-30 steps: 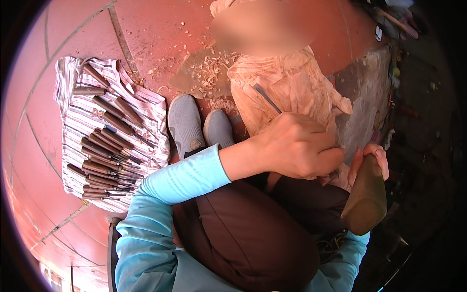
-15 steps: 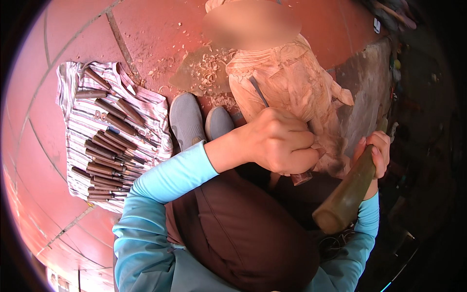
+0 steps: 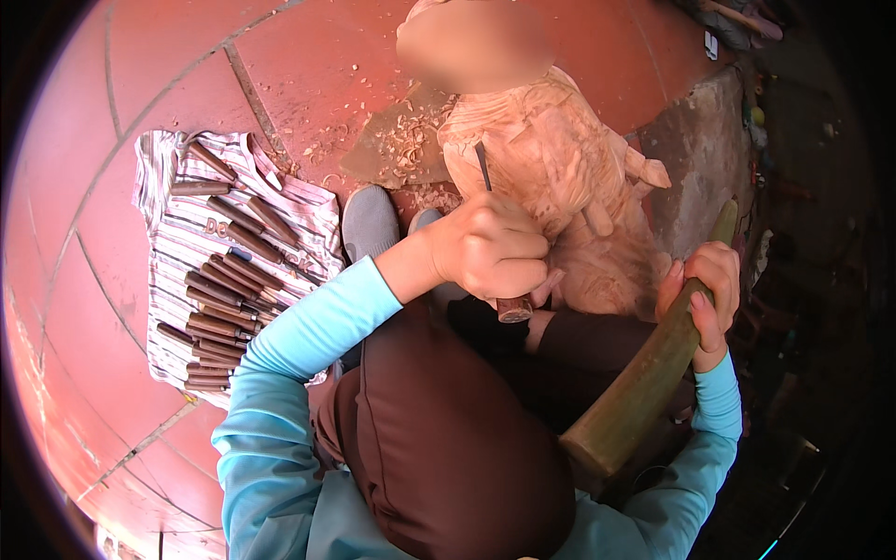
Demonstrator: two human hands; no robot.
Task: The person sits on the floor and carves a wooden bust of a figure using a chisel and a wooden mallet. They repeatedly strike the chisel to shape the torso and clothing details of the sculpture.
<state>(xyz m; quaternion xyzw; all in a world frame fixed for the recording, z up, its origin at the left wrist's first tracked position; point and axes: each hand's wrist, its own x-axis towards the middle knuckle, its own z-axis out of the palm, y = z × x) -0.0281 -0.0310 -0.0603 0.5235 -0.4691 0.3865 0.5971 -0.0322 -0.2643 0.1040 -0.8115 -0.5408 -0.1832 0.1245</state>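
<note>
The fingers of the left hand (image 3: 492, 250) are curled firmly around the wooden handle of a chisel (image 3: 483, 168); its slim, dark metal blade rises above the knuckles toward the carving, and the blunt, round butt of the handle pokes out below the fist. Whether the blade's tip touches the wood or sits just over it, I cannot tell. The fingers of the right hand (image 3: 709, 287) are closed around a club (image 3: 644, 397), a smooth, slightly curved length of greenish-brown material; its narrow end sticks up past these fingers, while the thick, flat-ended part slants down to their left, over the lap. The carving (image 3: 560, 131), a pale orange-tan wooden figure, lies above and to the right of the left fingers and up to the left of the right ones. Its surface is worked into flowing folds and rounded ridges, with a small knob jutting from its right side; its top is blurred. Curled, thin shavings (image 3: 411, 140) are scattered up and to the left of the left fingers, over the smooth red tile floor (image 3: 308, 56). Farther left of those fingers, a striped cloth (image 3: 164, 280) lies spread under many more chisels (image 3: 233, 216) with rounded brown handles. Between it and the left fingers are grey shoes (image 3: 371, 224) with a knit-like texture.
</note>
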